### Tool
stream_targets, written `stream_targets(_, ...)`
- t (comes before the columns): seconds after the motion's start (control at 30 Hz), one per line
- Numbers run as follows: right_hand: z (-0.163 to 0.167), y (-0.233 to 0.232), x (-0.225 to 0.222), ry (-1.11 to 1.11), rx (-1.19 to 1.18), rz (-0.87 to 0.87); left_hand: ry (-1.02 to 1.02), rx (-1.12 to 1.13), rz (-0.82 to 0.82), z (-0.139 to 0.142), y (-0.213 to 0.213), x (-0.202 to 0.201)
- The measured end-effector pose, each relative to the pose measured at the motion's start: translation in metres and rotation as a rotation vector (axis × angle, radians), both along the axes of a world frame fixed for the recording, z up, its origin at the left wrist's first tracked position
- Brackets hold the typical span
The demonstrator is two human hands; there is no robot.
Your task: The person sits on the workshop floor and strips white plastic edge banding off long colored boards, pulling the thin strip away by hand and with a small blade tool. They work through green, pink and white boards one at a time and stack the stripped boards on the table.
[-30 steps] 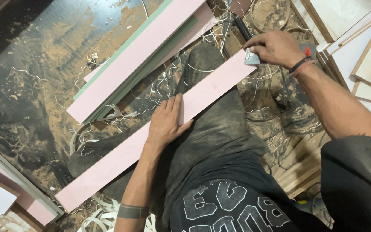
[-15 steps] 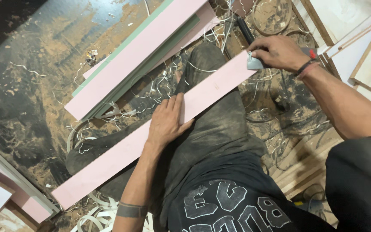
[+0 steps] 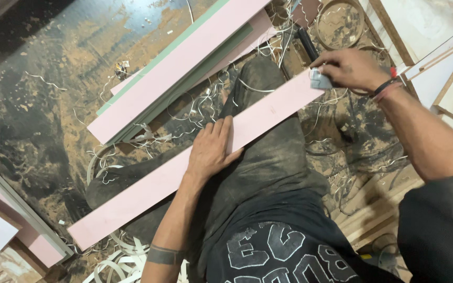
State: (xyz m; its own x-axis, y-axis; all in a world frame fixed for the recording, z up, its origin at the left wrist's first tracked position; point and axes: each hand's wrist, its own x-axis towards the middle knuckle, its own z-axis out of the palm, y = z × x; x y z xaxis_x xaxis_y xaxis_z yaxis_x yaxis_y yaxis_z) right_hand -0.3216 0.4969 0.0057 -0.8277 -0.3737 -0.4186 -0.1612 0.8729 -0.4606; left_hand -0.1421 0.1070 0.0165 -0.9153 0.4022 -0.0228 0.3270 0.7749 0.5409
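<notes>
A long pink laminated strip (image 3: 148, 188) lies slantwise across my dark-trousered leg (image 3: 273, 162). My left hand (image 3: 213, 149) presses flat on the strip near its middle, fingers spread. My right hand (image 3: 349, 68) is closed around a small grey metal hand tool (image 3: 319, 79), held against the strip's far upper end. A dark handle (image 3: 306, 42) shows just beyond that hand.
Two more pink and green boards (image 3: 179, 68) lie stacked to the upper left on a dusty floor (image 3: 53, 105). White curled edge shavings (image 3: 116, 259) litter the ground. Pale wooden panels (image 3: 436, 36) stand at the right. Pink boards (image 3: 6, 209) lean at the left edge.
The view has shifted slightly. My right hand with the tool stays at the strip's far end, and my left hand keeps pressing on the strip.
</notes>
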Motion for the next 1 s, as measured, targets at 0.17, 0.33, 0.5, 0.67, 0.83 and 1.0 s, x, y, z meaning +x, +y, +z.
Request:
stream_targets(0.17, 0.005, 0.002, -0.013, 0.021, -0.012, 0.019, -0.029, 0.019, 0.021, -0.001, 0.0, 0.0)
stream_targets(0.33, -0.009, -0.001, -0.023, 0.113, 0.04, 0.099, -0.014, 0.009, 0.015, 0.0, 0.0, -0.002)
stream_targets(0.5, -0.013, -0.008, -0.037, 0.244, 0.159, 0.404, -0.032, -0.012, 0.014, -0.002, 0.001, -0.001)
stream_targets(0.67, 0.008, -0.06, -0.036, 0.329, 0.257, 0.749, -0.038, -0.035, 0.003, -0.002, 0.003, -0.001)
stream_targets(0.83, 0.012, -0.141, -0.015, 0.374, 0.162, 0.973, -0.039, -0.004, 0.014, 0.005, 0.001, -0.003)
stream_targets(1.0, 0.019, -0.121, -0.031, 0.239, 0.251, 0.724, 0.028, 0.071, 0.05, -0.006, -0.01, 0.008)
